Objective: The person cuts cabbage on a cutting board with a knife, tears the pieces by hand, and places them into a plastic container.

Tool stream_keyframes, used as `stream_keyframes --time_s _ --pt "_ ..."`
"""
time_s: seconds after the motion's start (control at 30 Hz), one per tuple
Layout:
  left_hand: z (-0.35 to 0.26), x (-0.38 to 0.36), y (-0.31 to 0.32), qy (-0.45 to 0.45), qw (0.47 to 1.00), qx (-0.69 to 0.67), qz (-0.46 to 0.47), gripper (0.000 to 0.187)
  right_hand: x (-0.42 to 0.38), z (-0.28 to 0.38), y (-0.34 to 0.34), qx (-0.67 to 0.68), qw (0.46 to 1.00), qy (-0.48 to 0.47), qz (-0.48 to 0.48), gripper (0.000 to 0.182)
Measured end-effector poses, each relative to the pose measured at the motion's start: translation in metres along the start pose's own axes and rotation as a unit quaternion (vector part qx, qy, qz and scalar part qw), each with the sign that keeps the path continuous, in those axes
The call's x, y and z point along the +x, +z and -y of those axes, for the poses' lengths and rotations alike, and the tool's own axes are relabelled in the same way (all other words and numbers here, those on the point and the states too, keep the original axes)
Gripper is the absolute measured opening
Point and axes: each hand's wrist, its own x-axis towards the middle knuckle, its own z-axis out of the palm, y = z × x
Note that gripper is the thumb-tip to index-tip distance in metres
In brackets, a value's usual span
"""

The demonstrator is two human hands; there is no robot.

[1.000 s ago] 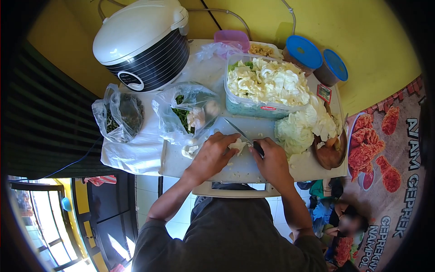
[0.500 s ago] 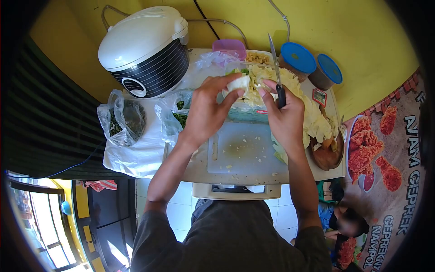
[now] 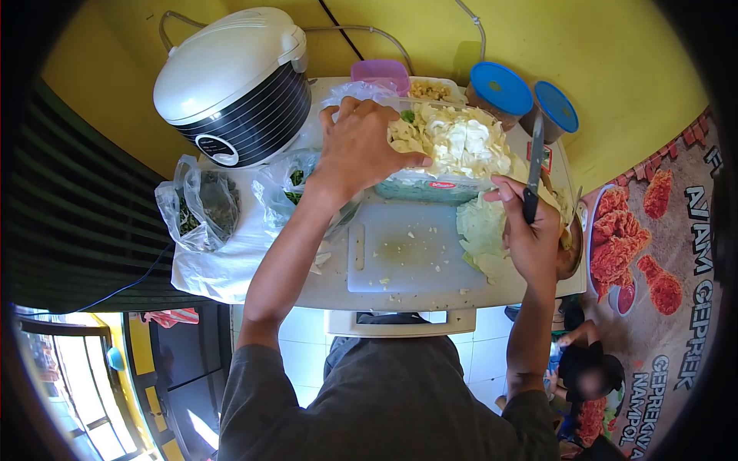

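Note:
My left hand (image 3: 360,146) is above the left side of a clear plastic box (image 3: 419,188), fingers apart and nothing held. Chopped pale cabbage (image 3: 469,138) heaps over the box's rim. My right hand (image 3: 536,234) is at the box's right, closed on the black handle of a knife (image 3: 534,165), its blade pointing up and away. Beneath that hand lies a large pale cabbage leaf (image 3: 478,227). In front of the box is a white cutting board (image 3: 423,257) with small scraps on it.
A rice cooker (image 3: 246,92) stands back left, above plastic bags of greens (image 3: 204,207). Two blue-lidded tubs (image 3: 500,88) and a purple container (image 3: 382,74) are at the back. A brown bowl (image 3: 570,257) sits right. Another person (image 3: 588,369) is low at the right.
My hands have moved apart, the right one toward the lower right with the knife. The white piece between my fingers is no longer there. My left hand has opened.

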Motion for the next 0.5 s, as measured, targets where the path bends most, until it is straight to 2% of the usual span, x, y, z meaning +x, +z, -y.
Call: stream_keyframes --time_s 0.07,0.23,0.33,0.37,0.5 --pt "0.001 0.003 0.002 -0.012 1.0 0.014 0.021 0.081 -0.006 -0.015 -0.014 -0.028 1.0 -0.008 0.0 0.028" --pt "-0.001 0.011 0.004 -0.038 0.995 0.034 0.081 0.083 -0.031 -0.028 -0.039 -0.029 0.993 0.118 -0.004 0.024" --pt "-0.008 0.013 0.003 -0.041 0.993 0.041 0.102 0.08 -0.042 -0.066 -0.064 -0.16 0.984 0.041 0.058 0.019" --pt "-0.01 0.014 0.002 -0.043 0.992 0.045 0.108 0.078 -0.048 -0.067 -0.065 -0.166 0.982 0.079 0.05 0.018" --pt "-0.003 0.005 0.003 -0.044 0.997 -0.025 0.063 0.076 -0.058 -0.068 -0.07 -0.286 0.952 0.064 0.09 0.027"
